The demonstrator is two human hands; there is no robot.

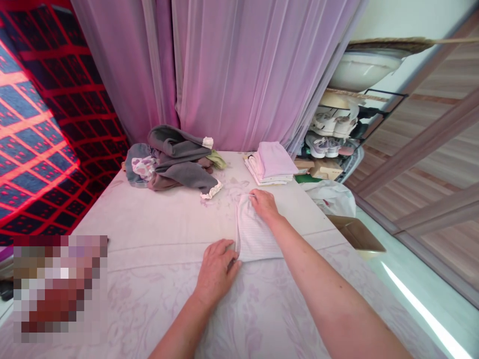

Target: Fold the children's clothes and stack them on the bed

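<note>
A folded white cloth with faint stripes (pixel 256 237) lies flat on the bed in front of me. My right hand (pixel 265 204) is at its far edge, fingers closed on the fabric there. At the cloth's near left corner is my left hand (pixel 216 267), palm down with fingers somewhat apart, the tips touching or very close to the edge. Just beyond the right hand sits a neat stack of folded clothes (pixel 275 162), a pale lilac piece on top. To the far left lies a loose pile of dark grey clothes (pixel 183 162) with white frilly cuffs.
A floral sheet (pixel 157 299) covers the bed. Purple curtains (pixel 239 75) hang behind it. Right of the bed stand a shoe rack (pixel 329 134), a plastic bag (pixel 331 197) and a cardboard box (pixel 355 234). Red-and-black checked fabric (pixel 86 114) hangs at left; a blurred patch covers the lower left.
</note>
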